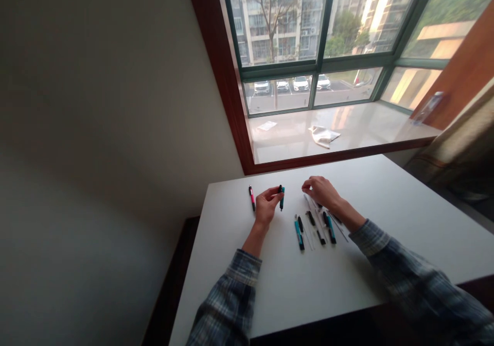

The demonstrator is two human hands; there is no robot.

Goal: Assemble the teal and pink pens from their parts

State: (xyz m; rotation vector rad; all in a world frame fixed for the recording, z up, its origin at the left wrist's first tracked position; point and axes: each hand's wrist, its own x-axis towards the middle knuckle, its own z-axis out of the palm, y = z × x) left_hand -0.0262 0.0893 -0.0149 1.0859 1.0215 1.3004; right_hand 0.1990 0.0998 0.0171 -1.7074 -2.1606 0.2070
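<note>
L hand (266, 207) pinching teal/blk pen (282, 200), near-upright, over table (231, 263); R hand (322, 190) curled above loose parts (299, 234), can't tell if gripping; step prob. handling pen pcs; next move seems to need steady L hold, fine R pinch.

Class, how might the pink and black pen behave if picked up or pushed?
The slim pink and black pen is probably light. Its straight shape suggests stiffness. Lying on the flat table, it may roll if pushed sideways.
</note>
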